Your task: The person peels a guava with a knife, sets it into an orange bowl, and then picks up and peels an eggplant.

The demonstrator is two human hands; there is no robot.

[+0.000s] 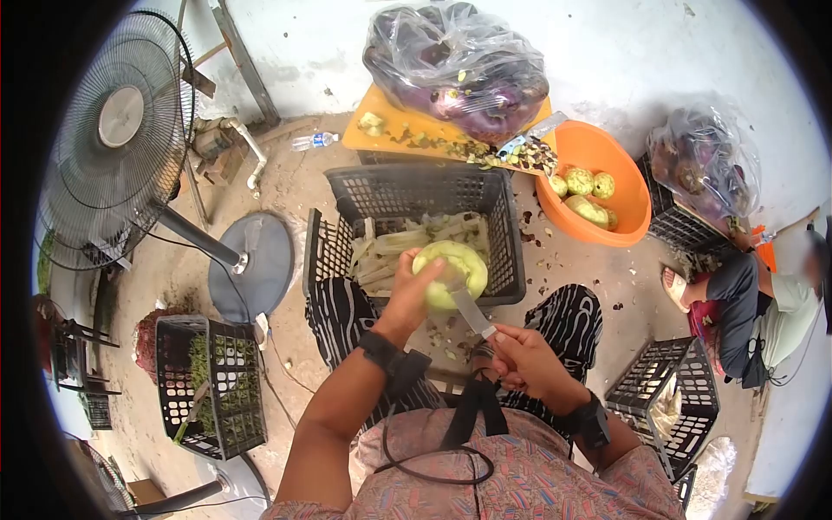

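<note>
Past the black crate's right edge, a hand could pass over the floor on the near side of the orange basin. At the near right corner, the right knee intrudes. Along the left edge, a fan base leaves only a narrow strip. Over the near edge, the pale green vegetable and knife obstruct.

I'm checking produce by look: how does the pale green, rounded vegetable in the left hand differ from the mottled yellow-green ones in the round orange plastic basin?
The pale green, rounded vegetable looks fairly even in colour; the mottled yellow-green ones are blotchy. The pale one is held in the left hand, with a metal-bladed knife at it; the mottled ones lie together in the orange basin. Both are greenish and rounded.
</note>
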